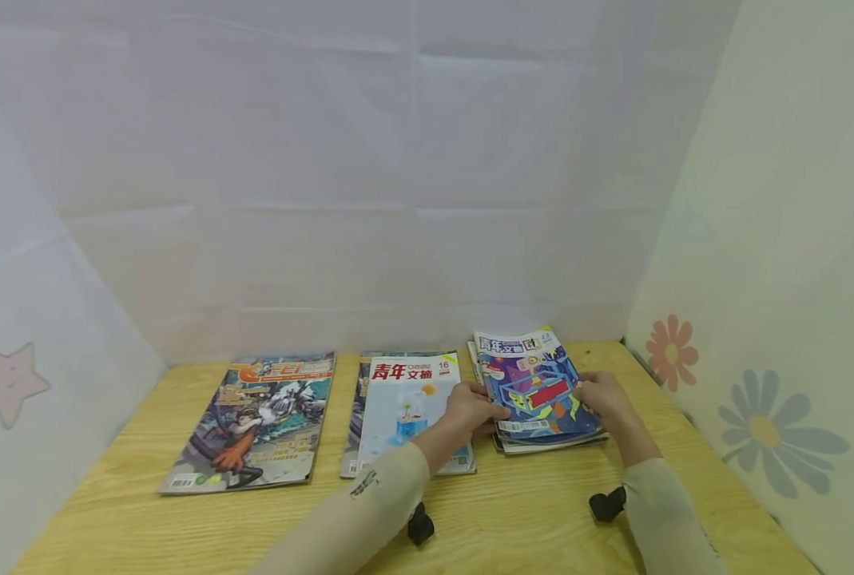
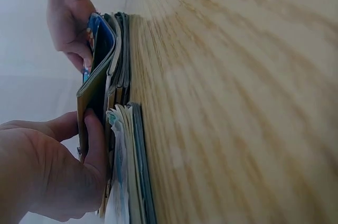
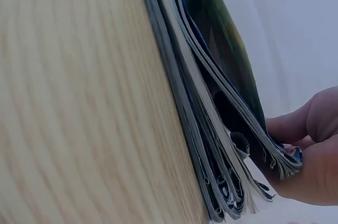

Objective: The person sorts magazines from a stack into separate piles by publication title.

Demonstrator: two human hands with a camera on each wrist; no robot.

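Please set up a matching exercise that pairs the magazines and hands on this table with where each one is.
Things:
1. robot-cover magazine
2. white-cover magazine
3. blue-cover magazine
4. left hand

Places:
A. top of the stack on the right
B. gripping the top magazine's left edge
C. far left, lying alone
D. middle of the row

Pairs: 1-C, 2-D, 3-A, 4-B

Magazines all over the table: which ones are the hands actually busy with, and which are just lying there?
In hand:
- top magazine of the right-hand stack, gripped by the left hand and right hand

Lying about:
- white magazine in the middle
- cartoon magazine on the left
- wooden table
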